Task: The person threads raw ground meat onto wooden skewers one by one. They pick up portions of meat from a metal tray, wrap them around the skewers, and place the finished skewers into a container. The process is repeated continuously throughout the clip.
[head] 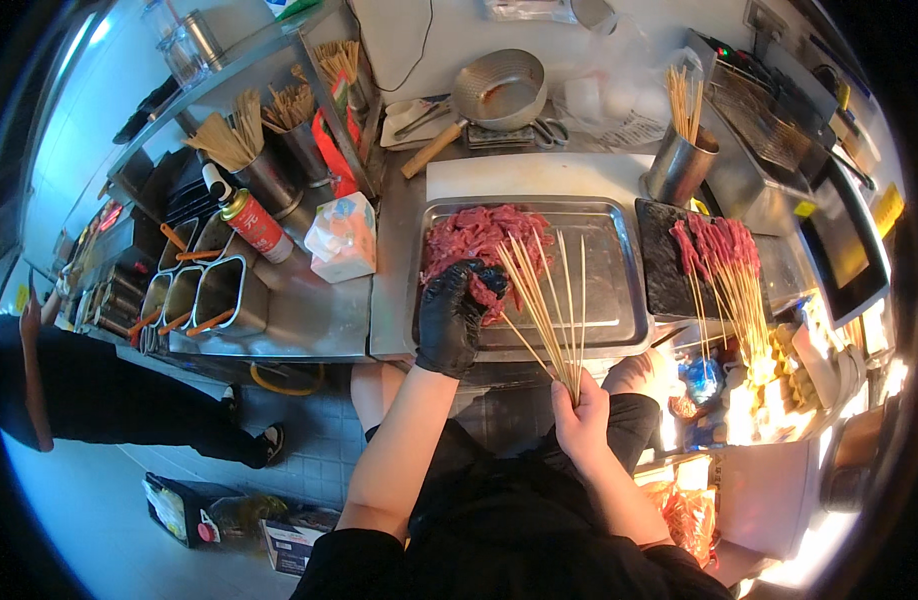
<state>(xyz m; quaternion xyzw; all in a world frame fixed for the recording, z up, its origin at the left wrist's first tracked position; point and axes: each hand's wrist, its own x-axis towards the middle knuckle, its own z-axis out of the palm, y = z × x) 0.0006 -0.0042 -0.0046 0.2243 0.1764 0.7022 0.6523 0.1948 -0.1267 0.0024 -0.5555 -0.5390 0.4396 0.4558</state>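
My left hand [453, 319], in a black glove, pinches a strip of raw red meat [487, 294] over the left part of a steel tray [601, 337]. Behind that hand a heap of sliced raw meat [489, 232] lies in the tray. My bare right hand [581, 420] grips a fan of bamboo skewers [556, 330] by their lower ends at the tray's front edge. One skewer slants left, its tip close to the held meat; whether it pierces the strip cannot be made out. Right of the tray, finished meat skewers [725, 247] rest on a dark slab [657, 262].
A steel cup of skewers [680, 165] and a wooden-handled pan [500, 90] stand behind the tray. To the left are a tissue pack [342, 236], a gas canister [256, 225] and steel containers [218, 292]. Another person [128, 382] stands at far left.
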